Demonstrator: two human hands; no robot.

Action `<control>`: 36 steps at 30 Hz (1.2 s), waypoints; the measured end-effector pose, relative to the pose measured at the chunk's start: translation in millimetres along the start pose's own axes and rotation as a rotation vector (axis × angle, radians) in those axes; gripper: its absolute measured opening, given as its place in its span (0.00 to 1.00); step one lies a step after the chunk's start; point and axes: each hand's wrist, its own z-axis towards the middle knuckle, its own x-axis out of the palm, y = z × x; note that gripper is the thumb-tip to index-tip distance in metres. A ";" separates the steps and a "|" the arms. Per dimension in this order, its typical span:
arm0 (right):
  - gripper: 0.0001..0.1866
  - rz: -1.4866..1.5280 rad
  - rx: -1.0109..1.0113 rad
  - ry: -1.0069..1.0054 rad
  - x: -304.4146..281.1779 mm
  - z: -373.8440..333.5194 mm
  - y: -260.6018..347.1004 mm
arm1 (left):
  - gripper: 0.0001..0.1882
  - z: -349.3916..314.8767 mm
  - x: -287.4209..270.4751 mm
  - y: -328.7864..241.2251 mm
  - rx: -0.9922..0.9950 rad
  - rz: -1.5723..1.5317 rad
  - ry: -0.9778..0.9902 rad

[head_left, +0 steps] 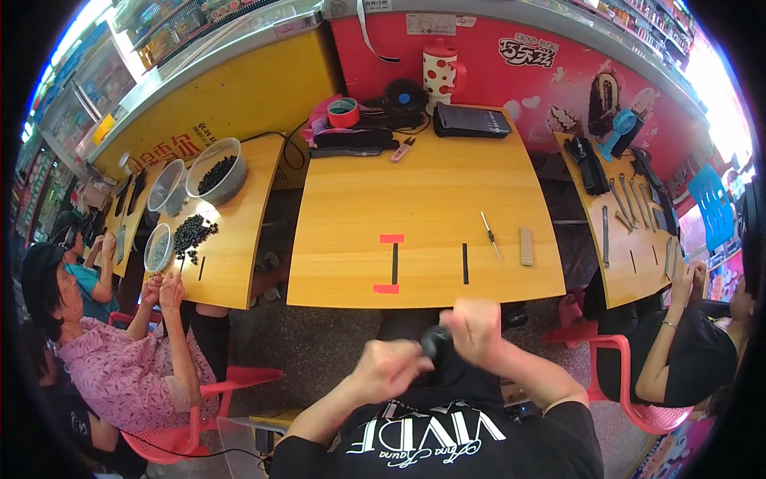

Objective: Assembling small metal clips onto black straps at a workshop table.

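Observation:
Just off the near edge of the table, above my lap, both my hands are closed around a small black rounded object point(436, 342), smeared by motion, so its kind does not show. My left hand point(389, 370) pinches it from the left, thumb and fingers together. On its other side my right hand point(476, 330) is a fist pressed against it. On the wooden table point(359, 207) ahead are two black strips point(465, 263), one ending in red tape pieces point(386, 289). A thin screwdriver-like tool point(491, 236) lies beside a beige ribbed block point(526, 247).
At the table's back are a red tape roll point(343, 112), a pink-handled cutter point(403, 149), a black case point(471, 121) and a spotted cup point(441, 77). People sit at side tables; the left one holds tubs point(221, 180) and black parts point(193, 233). Red chairs point(618, 375) flank me.

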 end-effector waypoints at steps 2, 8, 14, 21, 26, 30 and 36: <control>0.21 -0.351 -0.029 0.734 -21.6 22.6 32.3 | 0.14 0.1 8.5 24.5 -0.142 0.014 -0.252; 0.23 0.094 0.035 0.008 -11.7 5.3 2.6 | 0.08 -1.4 -1.2 -5.2 0.025 0.015 0.028; 0.23 -0.054 -0.078 -0.046 -3.4 -3.9 -11.5 | 0.13 0.4 13.6 -11.3 0.116 0.163 -0.002; 0.27 0.234 -0.033 -0.118 -20.6 -19.7 -7.9 | 0.11 -2.6 -4.9 -1.0 -0.105 0.238 -0.067; 0.27 0.181 0.079 -0.076 -32.5 -30.2 -8.6 | 0.13 -30.7 -12.0 2.2 -0.264 0.313 0.113; 0.35 -0.509 -0.411 0.101 -40.6 -8.0 30.7 | 0.11 -19.9 -3.9 -6.0 -0.247 0.478 0.114; 0.16 -0.369 -0.300 0.200 -12.3 -16.5 16.5 | 0.10 -13.0 -3.1 -0.6 -0.209 0.145 0.032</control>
